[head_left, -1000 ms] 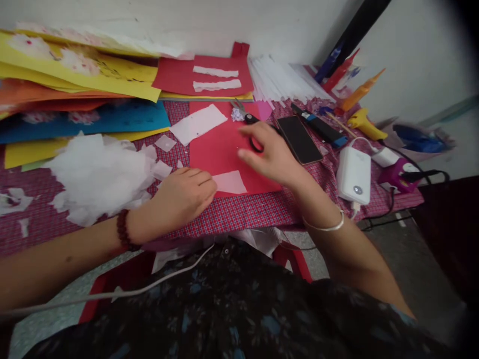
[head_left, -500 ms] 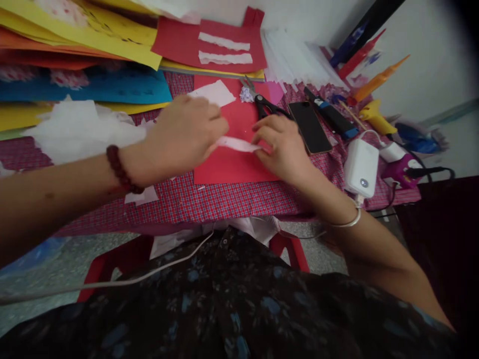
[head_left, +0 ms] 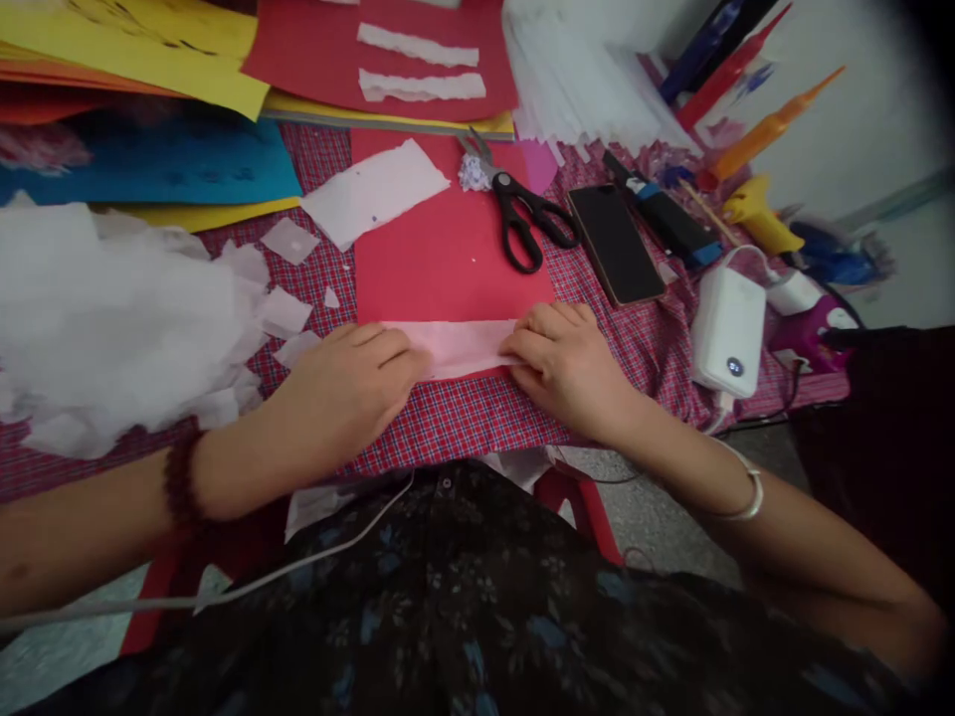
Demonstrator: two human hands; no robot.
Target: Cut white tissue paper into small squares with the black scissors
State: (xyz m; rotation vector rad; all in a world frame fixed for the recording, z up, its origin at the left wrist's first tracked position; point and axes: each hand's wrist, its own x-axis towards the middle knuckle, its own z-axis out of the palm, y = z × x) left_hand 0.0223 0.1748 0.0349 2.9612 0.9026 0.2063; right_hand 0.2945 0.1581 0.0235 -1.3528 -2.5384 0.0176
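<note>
A pale pinkish-white strip of thin paper lies along the near edge of a red sheet. My left hand has its fingers closed on the strip's left end. At the right end my right hand pinches the strip between thumb and fingers. Beyond them, a white paper piece rests partly on the red sheet. Black-handled scissors lie at the sheet's far right, their blades by a small crumpled white clump.
A heap of white paper pieces spreads on the left. Behind are stacked coloured sheets and a red sheet with white strips. To the right lie a phone, a white power bank and a yellow glue gun.
Both hands have come nearer to my body, bringing the strip down flat onto the red sheet's near edge. The strip now shows wider. The camera view has shifted slightly.
</note>
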